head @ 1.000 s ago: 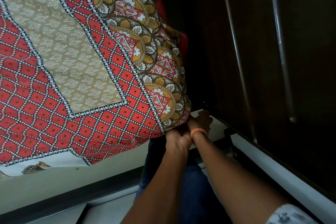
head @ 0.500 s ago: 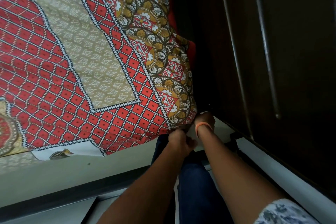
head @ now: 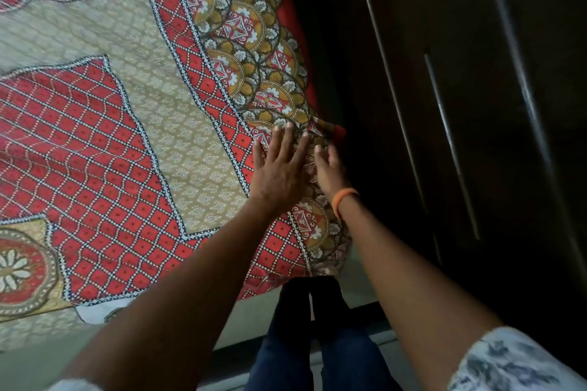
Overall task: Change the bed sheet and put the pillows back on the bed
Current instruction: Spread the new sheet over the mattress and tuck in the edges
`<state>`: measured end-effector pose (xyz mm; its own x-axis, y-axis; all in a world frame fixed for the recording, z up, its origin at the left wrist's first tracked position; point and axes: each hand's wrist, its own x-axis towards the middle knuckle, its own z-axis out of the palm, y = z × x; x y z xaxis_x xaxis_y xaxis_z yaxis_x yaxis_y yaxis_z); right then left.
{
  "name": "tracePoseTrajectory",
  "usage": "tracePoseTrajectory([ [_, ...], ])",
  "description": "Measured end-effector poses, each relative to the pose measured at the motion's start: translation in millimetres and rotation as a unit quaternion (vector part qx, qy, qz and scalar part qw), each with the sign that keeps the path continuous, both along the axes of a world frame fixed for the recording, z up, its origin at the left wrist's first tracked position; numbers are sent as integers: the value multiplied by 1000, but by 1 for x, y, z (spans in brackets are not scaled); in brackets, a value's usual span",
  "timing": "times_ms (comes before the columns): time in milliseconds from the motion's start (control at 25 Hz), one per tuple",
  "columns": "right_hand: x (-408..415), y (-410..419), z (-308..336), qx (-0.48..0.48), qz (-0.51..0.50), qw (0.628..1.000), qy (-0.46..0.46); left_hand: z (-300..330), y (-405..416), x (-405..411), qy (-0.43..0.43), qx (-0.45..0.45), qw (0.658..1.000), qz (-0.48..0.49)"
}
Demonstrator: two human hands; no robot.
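Patterned bed sheet (head: 133,136) in red, beige and ochre spread over the mattress, filling the left and centre of the head view, its scalloped ochre border running along the right-hand edge next to a dark wooden wardrobe (head: 460,105) with long metal handles. Left hand (head: 279,168) laid flat on the sheet near that border, fingers straight and slightly spread, palm pressing down on the fabric, gripping nothing. Right hand (head: 328,170) just beside it, closer to the edge, fingers extended and resting on the border cloth, also holding nothing; orange band (head: 344,197) around its wrist. Small bunched fold of red fabric (head: 333,132) just beyond the right fingertips at the mattress edge. Sheet corner hanging down over the near end of the bed, above legs in dark blue jeans (head: 317,359). Floral sleeve (head: 514,365) at the lower right. No pillows in view. Slight motion blur across the left part of the sheet.
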<state>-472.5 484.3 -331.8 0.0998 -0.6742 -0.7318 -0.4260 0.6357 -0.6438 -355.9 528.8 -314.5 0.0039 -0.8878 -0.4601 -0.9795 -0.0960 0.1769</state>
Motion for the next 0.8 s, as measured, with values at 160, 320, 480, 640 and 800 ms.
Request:
tracePoseTrajectory([
  [160, -7, -26, -27, 112, -136, 984, 30, -18, -4, 16, 38, -31, 998, -41],
  [320, 11, -68, -31, 80, -133, 988, 8, -1, -22, 30, 33, -91, 995, -37],
  [480, 9, -93, -42, 5, -15, 997, 76, 15, -93, 48, 83, -124, 987, -61],
  [640, 11, -93, -55, -139, 30, 971, 193, 11, -162, 41, -8, -20, 985, -172],
  [800, 27, -100, -58, -138, -80, 978, 136, -8, -218, 22, -73, 99, 971, -203],
])
